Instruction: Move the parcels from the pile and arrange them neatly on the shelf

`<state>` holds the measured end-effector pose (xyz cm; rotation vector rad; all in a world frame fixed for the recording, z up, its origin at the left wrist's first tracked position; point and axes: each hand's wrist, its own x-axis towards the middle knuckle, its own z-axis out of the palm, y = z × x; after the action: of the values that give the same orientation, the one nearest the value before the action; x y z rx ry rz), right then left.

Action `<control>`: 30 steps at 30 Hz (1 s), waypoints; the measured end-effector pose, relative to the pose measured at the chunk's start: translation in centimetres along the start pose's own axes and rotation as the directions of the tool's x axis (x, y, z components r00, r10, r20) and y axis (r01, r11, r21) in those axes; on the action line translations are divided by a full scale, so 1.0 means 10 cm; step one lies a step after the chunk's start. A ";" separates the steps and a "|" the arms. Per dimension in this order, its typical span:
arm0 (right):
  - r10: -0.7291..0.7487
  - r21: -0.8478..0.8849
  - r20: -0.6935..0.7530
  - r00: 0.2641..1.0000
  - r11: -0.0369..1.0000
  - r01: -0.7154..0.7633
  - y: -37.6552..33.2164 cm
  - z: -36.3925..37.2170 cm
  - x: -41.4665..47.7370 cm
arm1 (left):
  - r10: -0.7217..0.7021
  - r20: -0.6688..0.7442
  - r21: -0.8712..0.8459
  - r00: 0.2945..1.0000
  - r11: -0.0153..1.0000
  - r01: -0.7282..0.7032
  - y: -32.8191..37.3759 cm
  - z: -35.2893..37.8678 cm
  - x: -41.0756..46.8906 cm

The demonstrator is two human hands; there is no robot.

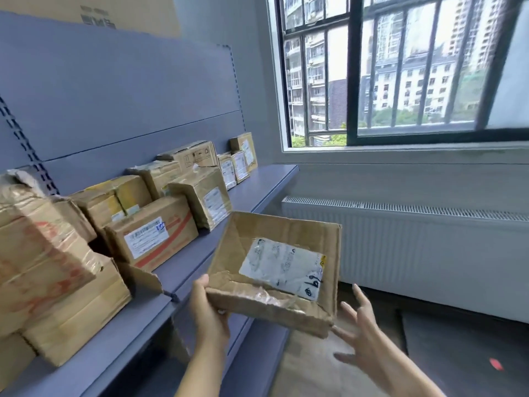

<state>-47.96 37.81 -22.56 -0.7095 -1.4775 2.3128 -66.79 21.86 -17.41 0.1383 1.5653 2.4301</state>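
Head view puts the blue-grey shelf (269,177) along your left, running away toward the window (400,67), with a white radiator (400,245) under the sill. A row of parcels (154,233) already stands on the board, with bigger cartons near you and small ones at the far end. One leaning parcel (204,202) in the middle tilts against its neighbours. Board surface shows in front of the row and past the last small boxes.

The flat parcel (273,275) you are placing is in the air, just off the shelf's front edge. It is tipped so that its broad face and white label (286,265) look up at you. Your left hand (209,305) has its fingers curled round the near left corner and seems to carry the weight alone. Your right hand (363,336) is spread wide with straight fingers, just beside the near right corner. I cannot tell whether a fingertip touches the cardboard.

Get that right hand under the right edge before you travel. The carton looks crumpled and thin, so a one-corner hold will likely let it twist. Level it, then pick your gap, and the board past the far small boxes looks the likeliest. Set it down with the label facing outward like the others. Slide it in until it touches its neighbour and sits flush with the row's front line. Keep clear of the leaning parcel, which a nudge could topple.
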 end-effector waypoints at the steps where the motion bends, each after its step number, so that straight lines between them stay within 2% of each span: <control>1: -0.027 -0.028 0.035 0.999 0.999 0.028 0.05 0.03 0.02 | 0.020 0.005 -0.020 1.000 1.000 -0.020 -0.06 0.05 0.00; 4: -0.091 -0.079 0.113 0.989 0.992 0.101 0.01 0.06 0.08 | 0.077 0.070 -0.038 0.995 0.997 -0.074 -0.26 0.20 -0.04; 8: -0.143 0.006 0.007 0.990 0.990 0.143 -0.15 -0.15 0.34 | 0.098 0.105 -0.033 0.990 0.995 -0.095 -0.47 0.39 0.04; 16: -0.216 0.027 -0.106 0.971 0.975 0.220 -0.69 -0.80 1.01 | -0.008 0.144 -0.027 0.990 1.000 0.012 -0.98 1.15 0.36; 20: -0.258 -0.024 -0.157 0.953 0.966 0.257 -1.11 -1.34 1.33 | -0.065 0.223 -0.068 0.973 0.994 0.082 -1.17 1.79 0.62; 23: -0.290 -0.006 -0.154 0.945 0.956 0.293 -1.41 -1.80 1.60 | -0.117 0.286 -0.003 0.951 0.992 0.123 -1.22 2.18 0.86; 25: -0.306 -0.017 -0.101 0.947 0.952 0.306 -1.54 -2.03 1.78 | -0.095 0.250 0.039 0.964 0.995 0.088 -1.22 2.32 1.01; 27: -0.312 -0.050 -0.045 0.949 0.950 0.310 -1.58 -2.19 1.96 | -0.070 0.275 0.077 0.959 0.996 0.050 -1.18 2.38 1.12; 30: -0.323 -0.092 -0.010 0.946 0.943 0.320 -1.61 -2.32 2.20 | -0.116 0.329 0.262 0.937 0.965 0.028 -1.08 2.38 1.21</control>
<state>-53.49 73.20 -21.38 -0.4742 -1.5621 1.9965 -71.77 50.24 -17.82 0.5115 1.6726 2.0047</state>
